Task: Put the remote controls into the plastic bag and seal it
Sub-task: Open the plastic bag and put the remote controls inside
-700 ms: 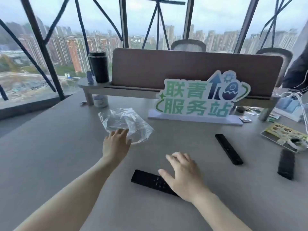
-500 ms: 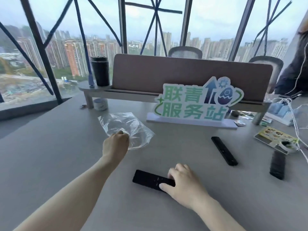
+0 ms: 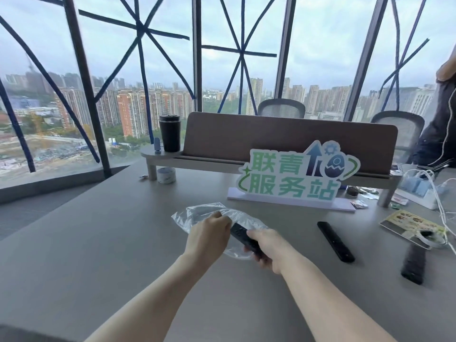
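Note:
A clear crumpled plastic bag (image 3: 195,214) hangs just above the grey table, with my left hand (image 3: 208,234) pinching its edge. My right hand (image 3: 267,248) is closed around a black remote control (image 3: 243,236), whose far end points at the bag and touches it; whether it is inside the opening I cannot tell. A second black remote (image 3: 335,241) lies flat on the table to the right. A third black remote (image 3: 414,264) lies further right, near the table's right side.
A green-and-white sign (image 3: 293,175) stands behind the bag, in front of a brown desk divider (image 3: 283,137). A black tumbler (image 3: 169,132) sits on the shelf, a tape roll (image 3: 166,175) below it. Leaflets, a tape dispenser (image 3: 428,236) and cables crowd the right. A person stands far right.
My left hand gripped the bag and lifted it toward me. My right hand closed on the near remote, picked it up off the table and brought it to the bag.

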A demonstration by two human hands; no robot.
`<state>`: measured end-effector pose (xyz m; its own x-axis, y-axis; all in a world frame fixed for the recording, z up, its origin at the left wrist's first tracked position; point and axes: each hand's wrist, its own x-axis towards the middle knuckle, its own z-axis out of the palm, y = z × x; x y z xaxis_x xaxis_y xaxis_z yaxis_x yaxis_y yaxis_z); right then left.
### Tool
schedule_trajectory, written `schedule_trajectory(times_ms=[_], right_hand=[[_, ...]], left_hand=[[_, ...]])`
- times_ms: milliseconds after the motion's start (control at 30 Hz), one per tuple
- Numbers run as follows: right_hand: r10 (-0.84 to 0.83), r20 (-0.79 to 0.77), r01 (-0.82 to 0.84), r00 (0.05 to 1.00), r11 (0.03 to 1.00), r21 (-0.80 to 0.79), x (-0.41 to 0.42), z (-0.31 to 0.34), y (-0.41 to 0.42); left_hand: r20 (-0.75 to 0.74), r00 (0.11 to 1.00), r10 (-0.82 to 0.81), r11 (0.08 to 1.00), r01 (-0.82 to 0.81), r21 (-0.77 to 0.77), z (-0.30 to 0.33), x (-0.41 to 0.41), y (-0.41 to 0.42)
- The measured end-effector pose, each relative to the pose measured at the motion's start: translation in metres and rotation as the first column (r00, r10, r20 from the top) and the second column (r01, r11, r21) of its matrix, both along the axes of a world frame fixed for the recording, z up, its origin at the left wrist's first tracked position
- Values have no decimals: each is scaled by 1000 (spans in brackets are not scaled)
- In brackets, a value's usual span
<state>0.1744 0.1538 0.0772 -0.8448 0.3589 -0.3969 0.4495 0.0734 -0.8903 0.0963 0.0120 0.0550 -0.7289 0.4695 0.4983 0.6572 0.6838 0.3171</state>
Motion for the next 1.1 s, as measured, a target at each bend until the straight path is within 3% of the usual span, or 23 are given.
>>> schedule_trajectory(times_ms=[67,100,267,367,467,700,733,800,867,900,967,1100], right_hand=[[-26,-95,14,995,992,-129,-4,-9,-3],[-39,-126,24,991,992,-122,1,-14,-1],[-239,-181,273,954,942,195,40,-31,55],[-387,-175,423,905,783,456,57,-42,114],[-439,-82,369,895,623,689,60,-56,168],[-436,55,204,898,525,826,37,-90,213],[-418,81,183,905,555,811,36,-89,213],[-348,86,212,934,730,650,42,-78,208],[-306,7,297,952,930,218,58,-60,201],[-307,-26,308,951,951,16,73,-48,197],[-214,-74,194,974,957,-216,101,-27,187],[30,-10,-32,999,967,-253,120,-3,148]], left_hand=[[25,1000,-11,999,10,47,3,7,2],[37,999,-13,998,11,62,4,8,3],[104,995,-11,997,2,81,-5,12,15],[119,992,-27,995,16,94,-11,16,34],[157,988,-3,998,-7,59,-10,19,49],[173,984,50,995,-34,-95,-2,18,63],[165,985,51,994,-34,-105,-2,16,63],[160,985,61,994,-45,-101,-2,14,63],[174,983,64,996,-51,-75,-4,13,65],[179,982,60,997,-50,-57,-3,13,67],[172,984,45,999,-40,-31,1,18,74],[154,988,-9,1000,9,3,8,32,84]])
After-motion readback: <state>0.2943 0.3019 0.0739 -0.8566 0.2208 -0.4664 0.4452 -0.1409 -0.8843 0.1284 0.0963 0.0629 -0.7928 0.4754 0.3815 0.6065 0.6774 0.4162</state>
